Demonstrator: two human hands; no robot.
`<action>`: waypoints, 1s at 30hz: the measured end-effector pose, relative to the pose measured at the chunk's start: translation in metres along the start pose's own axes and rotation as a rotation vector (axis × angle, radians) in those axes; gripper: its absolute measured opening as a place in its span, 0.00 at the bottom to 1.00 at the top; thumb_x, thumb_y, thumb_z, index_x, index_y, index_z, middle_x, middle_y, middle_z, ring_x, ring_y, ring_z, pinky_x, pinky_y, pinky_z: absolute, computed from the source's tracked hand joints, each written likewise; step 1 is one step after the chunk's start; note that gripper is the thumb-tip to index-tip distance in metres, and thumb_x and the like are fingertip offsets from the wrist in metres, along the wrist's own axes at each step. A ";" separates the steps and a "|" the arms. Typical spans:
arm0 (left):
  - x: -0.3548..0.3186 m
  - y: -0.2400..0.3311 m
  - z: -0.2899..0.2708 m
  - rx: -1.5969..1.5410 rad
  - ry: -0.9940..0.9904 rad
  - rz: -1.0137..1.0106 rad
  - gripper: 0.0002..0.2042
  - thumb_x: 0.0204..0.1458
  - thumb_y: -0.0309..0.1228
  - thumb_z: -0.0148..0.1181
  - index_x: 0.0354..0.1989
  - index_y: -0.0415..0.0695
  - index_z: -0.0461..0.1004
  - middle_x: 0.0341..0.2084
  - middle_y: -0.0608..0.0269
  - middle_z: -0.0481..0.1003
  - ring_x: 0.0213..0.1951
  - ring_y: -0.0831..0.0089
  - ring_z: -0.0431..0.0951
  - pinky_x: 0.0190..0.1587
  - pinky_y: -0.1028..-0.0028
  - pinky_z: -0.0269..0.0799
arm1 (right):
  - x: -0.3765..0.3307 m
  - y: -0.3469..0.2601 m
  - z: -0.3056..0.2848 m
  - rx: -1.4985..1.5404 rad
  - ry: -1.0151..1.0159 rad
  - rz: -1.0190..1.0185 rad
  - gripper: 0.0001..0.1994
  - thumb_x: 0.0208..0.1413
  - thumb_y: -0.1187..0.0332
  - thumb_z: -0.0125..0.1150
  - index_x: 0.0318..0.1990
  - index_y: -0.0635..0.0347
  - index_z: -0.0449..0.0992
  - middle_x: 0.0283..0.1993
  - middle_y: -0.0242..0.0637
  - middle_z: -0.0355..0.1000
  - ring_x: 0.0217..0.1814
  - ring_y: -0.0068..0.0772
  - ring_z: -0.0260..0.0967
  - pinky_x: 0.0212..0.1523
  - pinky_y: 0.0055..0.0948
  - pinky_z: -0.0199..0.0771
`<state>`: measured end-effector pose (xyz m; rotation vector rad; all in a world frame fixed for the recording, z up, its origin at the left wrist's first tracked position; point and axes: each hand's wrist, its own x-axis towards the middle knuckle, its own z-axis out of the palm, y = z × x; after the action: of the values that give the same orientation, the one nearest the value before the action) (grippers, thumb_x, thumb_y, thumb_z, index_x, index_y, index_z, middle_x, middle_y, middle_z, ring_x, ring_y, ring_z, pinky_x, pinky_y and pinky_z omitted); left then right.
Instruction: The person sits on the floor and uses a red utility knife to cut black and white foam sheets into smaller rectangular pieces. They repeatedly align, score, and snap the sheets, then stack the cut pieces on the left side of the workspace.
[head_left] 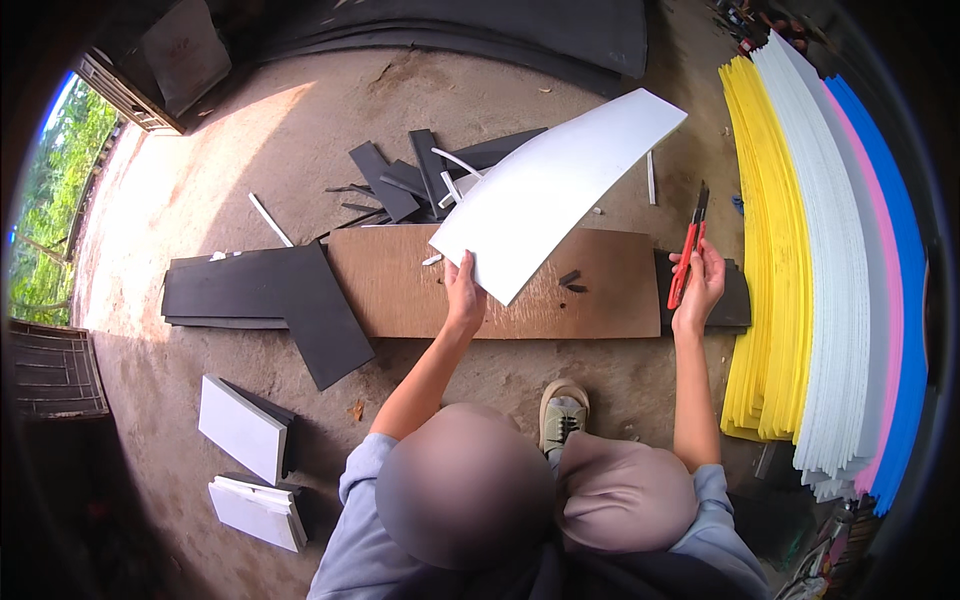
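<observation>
Concrete floor (160,400): it spreads all round me, sunlit toward the left.
Stacked sheets (765,260): yellow, white, pink and blue, standing high beyond the brown board's right edge.
Brown board (390,290): it lies crosswise in front of me.
White sheet (560,190): I have it raised over the board, slanting out past the far edge toward the right. It looks light, smooth and fairly bendy, so I judge it could slip, and its corners could dent or crease. One hand at the near short edge seems enough to carry it; a second hold midway along a long edge would steady the far end.
Black panels (230,290): they overlap the board's left edge.
Black offcuts (385,185): heaped beyond the far edge.
Left hand (464,298): closed in a pinch on the sheet's near short edge; some fingers are hidden beneath.
Right hand (704,285): curled round the red cutter (685,265), dark tip pointing away from me, off the board's right edge.
Dark scraps (572,284): on the board, right of its middle.
</observation>
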<state>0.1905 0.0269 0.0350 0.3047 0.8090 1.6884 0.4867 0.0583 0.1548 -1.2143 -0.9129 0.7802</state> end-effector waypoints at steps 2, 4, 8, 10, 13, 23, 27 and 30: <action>-0.016 0.027 -0.017 0.022 0.111 -0.006 0.20 0.58 0.35 0.44 0.57 0.43 0.54 0.51 0.58 0.62 0.53 0.70 0.65 0.52 0.69 0.66 | 0.004 -0.015 0.002 0.056 0.023 -0.084 0.11 0.56 0.76 0.47 0.47 0.66 0.64 0.39 0.39 0.69 0.32 0.28 0.71 0.29 0.20 0.69; -0.027 0.060 -0.050 0.150 0.180 0.000 0.18 0.58 0.37 0.45 0.54 0.42 0.59 0.46 0.60 0.67 0.48 0.72 0.68 0.48 0.71 0.67 | 0.006 -0.030 0.012 0.111 -0.015 -0.144 0.11 0.57 0.76 0.46 0.47 0.65 0.65 0.41 0.39 0.69 0.33 0.29 0.71 0.30 0.21 0.69; -0.059 0.122 -0.111 0.336 0.200 -0.099 0.17 0.57 0.37 0.47 0.50 0.39 0.62 0.37 0.62 0.71 0.36 0.77 0.73 0.39 0.75 0.71 | 0.004 -0.040 0.036 0.170 -0.085 -0.217 0.11 0.56 0.76 0.48 0.46 0.65 0.65 0.44 0.40 0.68 0.32 0.29 0.71 0.28 0.21 0.68; -0.075 0.146 -0.149 0.418 0.216 -0.146 0.16 0.58 0.37 0.46 0.49 0.39 0.63 0.36 0.63 0.71 0.35 0.78 0.73 0.38 0.76 0.71 | -0.003 -0.032 0.054 0.152 -0.137 -0.173 0.11 0.56 0.75 0.49 0.46 0.65 0.65 0.43 0.38 0.67 0.32 0.28 0.71 0.28 0.21 0.68; -0.083 0.146 -0.177 0.460 0.198 -0.151 0.16 0.58 0.36 0.46 0.49 0.39 0.64 0.37 0.64 0.71 0.36 0.79 0.73 0.39 0.77 0.71 | -0.007 -0.003 0.075 0.126 -0.204 -0.053 0.10 0.55 0.74 0.50 0.45 0.64 0.66 0.41 0.36 0.67 0.30 0.27 0.71 0.27 0.20 0.67; -0.027 0.149 -0.189 1.330 0.412 0.154 0.18 0.52 0.33 0.55 0.50 0.40 0.65 0.42 0.59 0.70 0.41 0.72 0.72 0.44 0.73 0.68 | -0.067 0.114 0.151 -0.258 -0.704 0.099 0.21 0.50 0.78 0.50 0.53 0.62 0.57 0.49 0.42 0.62 0.36 0.29 0.69 0.33 0.24 0.69; -0.059 0.146 -0.181 1.507 0.973 0.324 0.22 0.46 0.35 0.60 0.51 0.49 0.65 0.50 0.56 0.58 0.54 0.59 0.55 0.55 0.62 0.54 | -0.082 0.145 0.177 -0.505 -0.831 -0.184 0.29 0.47 0.79 0.52 0.58 0.61 0.53 0.48 0.45 0.56 0.47 0.40 0.62 0.46 0.33 0.66; -0.094 0.132 -0.189 1.291 1.387 0.098 0.31 0.43 0.37 0.63 0.56 0.53 0.55 0.56 0.57 0.44 0.58 0.54 0.44 0.55 0.54 0.49 | -0.100 0.151 0.205 -0.580 -0.923 -0.275 0.28 0.47 0.78 0.54 0.58 0.62 0.54 0.48 0.45 0.52 0.43 0.44 0.63 0.45 0.36 0.67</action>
<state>0.0060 -0.1372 0.0036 -0.0508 2.9039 1.0222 0.2557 0.0860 0.0108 -1.1575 -2.1288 0.8849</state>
